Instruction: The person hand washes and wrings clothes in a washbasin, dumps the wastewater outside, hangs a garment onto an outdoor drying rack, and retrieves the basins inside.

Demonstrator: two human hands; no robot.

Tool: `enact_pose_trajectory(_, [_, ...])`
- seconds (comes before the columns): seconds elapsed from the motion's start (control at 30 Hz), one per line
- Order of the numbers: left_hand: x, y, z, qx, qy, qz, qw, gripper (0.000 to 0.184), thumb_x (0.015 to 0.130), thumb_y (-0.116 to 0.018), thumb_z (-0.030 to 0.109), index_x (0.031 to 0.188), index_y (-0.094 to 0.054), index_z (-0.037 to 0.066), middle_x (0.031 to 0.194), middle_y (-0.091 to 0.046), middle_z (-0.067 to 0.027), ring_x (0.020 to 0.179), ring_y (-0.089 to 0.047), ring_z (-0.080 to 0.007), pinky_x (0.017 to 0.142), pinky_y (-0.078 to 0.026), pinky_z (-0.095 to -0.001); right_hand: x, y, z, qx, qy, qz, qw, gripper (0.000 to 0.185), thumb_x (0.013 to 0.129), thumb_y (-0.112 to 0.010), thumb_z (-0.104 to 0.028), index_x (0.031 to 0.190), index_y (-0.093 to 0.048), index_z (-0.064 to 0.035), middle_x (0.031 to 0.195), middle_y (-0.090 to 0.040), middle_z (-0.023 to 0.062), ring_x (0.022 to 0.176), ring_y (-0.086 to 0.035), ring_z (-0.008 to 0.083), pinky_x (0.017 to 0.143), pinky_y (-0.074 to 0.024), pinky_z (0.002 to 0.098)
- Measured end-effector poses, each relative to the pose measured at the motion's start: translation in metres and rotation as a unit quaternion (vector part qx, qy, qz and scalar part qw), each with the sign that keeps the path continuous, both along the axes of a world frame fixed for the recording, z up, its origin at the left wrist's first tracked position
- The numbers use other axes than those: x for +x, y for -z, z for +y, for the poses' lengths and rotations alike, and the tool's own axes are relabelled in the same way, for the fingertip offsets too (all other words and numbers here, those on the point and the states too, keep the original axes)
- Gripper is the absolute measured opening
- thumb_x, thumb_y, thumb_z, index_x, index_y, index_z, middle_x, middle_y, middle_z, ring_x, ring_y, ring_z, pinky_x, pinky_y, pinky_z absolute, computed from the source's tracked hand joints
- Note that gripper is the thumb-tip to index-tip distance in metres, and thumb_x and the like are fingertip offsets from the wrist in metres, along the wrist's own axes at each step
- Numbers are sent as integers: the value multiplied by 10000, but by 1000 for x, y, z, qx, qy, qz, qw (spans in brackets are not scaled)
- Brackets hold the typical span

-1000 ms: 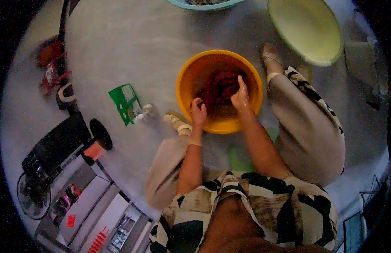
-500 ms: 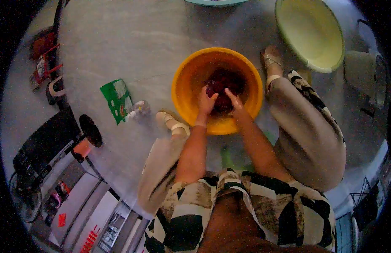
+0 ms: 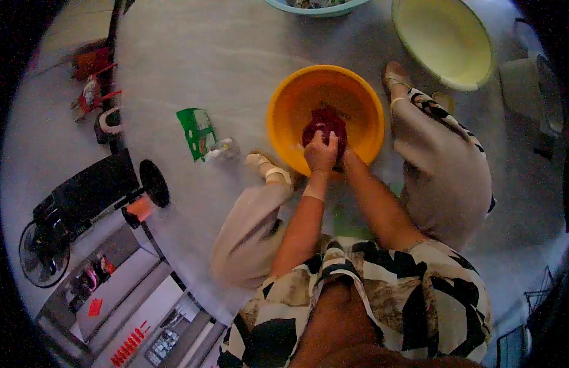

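Observation:
A bunched, dark red cloth (image 3: 324, 121) is gathered in the orange basin (image 3: 294, 92) between my feet. My left hand (image 3: 322, 152) presses over its near side, fingers curled on the fabric. At the cloth's lower right, my right hand (image 3: 347, 161) holds the bundle from the side; its fingers are mostly hidden by the cloth and my left hand. Shallow liquid seems to lie in the basin, though the dim picture blurs it.
A pale green basin (image 3: 441, 43) stands at upper right, and a light blue basin (image 3: 318, 10) at the top edge. Left of my foot lie a green packet (image 3: 197, 132) and a crumpled clear bag (image 3: 223, 150). A black fan (image 3: 45, 254) stands at left.
Before, both hands were apart on the spread dark cloth. Now the cloth is bunched tighter, with my left hand over it and my right hand tucked against it. The view has shifted slightly.

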State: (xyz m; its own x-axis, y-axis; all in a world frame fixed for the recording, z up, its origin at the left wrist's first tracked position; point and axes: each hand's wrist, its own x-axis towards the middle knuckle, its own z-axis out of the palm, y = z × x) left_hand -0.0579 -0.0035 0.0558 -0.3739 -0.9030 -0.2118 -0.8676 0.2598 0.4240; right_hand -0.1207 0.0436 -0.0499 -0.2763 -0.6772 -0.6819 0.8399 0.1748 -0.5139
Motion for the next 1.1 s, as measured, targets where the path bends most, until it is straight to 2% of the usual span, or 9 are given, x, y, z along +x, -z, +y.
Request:
enact_pose_trajectory(0.27, [19,18,-41,39,-198,-16,979,442,871,-437,437,939,-610,36,858,-630,-211,790,-590,-405,703,-461,-481,9,-4,-22,74,-64,240,966,542,744,-679,-342,1061,-524,69,1059,-571,196,982,-554,289,847,-449,392])
enact_pose_trajectory(0.4, [58,59,-63,122,-133,192,965,445,901,-426,411,983,-593,7,979,-618,-180,871,-583,-360,735,-460,-451,-3,-43,-34,71,-61,280,955,514,745,-674,-316,1072,-542,58,1041,-587,173,955,-570,264,823,-464,378])
enact_pose_trajectory(0.47, [56,36,-61,241,-162,318,902,456,912,-424,400,1063,-569,-5,1067,-597,-161,926,-578,-343,778,-465,-442,-21,-102,-36,44,-34,98,994,547,741,-671,-264,1168,-488,25,1075,-563,135,960,-555,232,817,-461,352])
enact_pose_trajectory(0.57, [59,18,-43,361,-397,469,702,492,923,-414,386,1211,-470,-9,1179,-529,-133,1002,-557,-325,865,-455,-448,-31,-71,-41,68,33,130,989,674,715,-689,-221,1255,-380,37,1165,-516,161,984,-548,256,853,-456,350])
enact_pose_trajectory(0.67, [71,16,-32,424,-413,612,525,495,924,-419,362,1280,-399,18,1239,-472,-129,1071,-525,-319,910,-442,-470,-50,-90,-36,39,-5,168,985,785,687,-683,-148,1335,-278,32,1258,-433,195,1085,-493,290,903,-433,372])
enact_pose_trajectory(0.8, [99,80,-29,386,-265,639,610,491,919,-445,342,1278,-398,11,1239,-476,-134,1110,-495,-310,918,-430,-466,-54,-32,-40,76,-51,272,958,806,678,-650,-120,1369,-252,-6,1315,-385,202,1161,-436,313,950,-393,392])
enact_pose_trajectory(0.87, [114,98,-35,405,-331,589,616,487,918,-457,334,1275,-402,8,1247,-474,-136,1120,-482,-317,919,-419,-470,-54,-35,-34,94,-83,411,903,781,665,-657,-144,1343,-291,-16,1281,-430,217,1146,-456,351,954,-386,407])
enact_pose_trajectory(1.0, [119,136,-41,257,-267,256,893,471,901,-486,286,1281,-404,20,1262,-462,-174,1147,-454,-343,942,-368,-478,-56,-46,-23,180,-151,510,827,734,662,-658,-172,1325,-354,-89,1316,-396,228,1224,-380,372,982,-341,452])
enact_pose_trajectory(1.1, [73,88,-38,20,-56,-69,996,490,883,-505,267,1304,-388,43,1328,-394,-187,1229,-372,-335,990,-285,-500,-46,-57,-38,272,-215,700,624,681,690,-661,-197,1310,-389,-133,1359,-354,193,1274,-319,346,1001,-295,493])
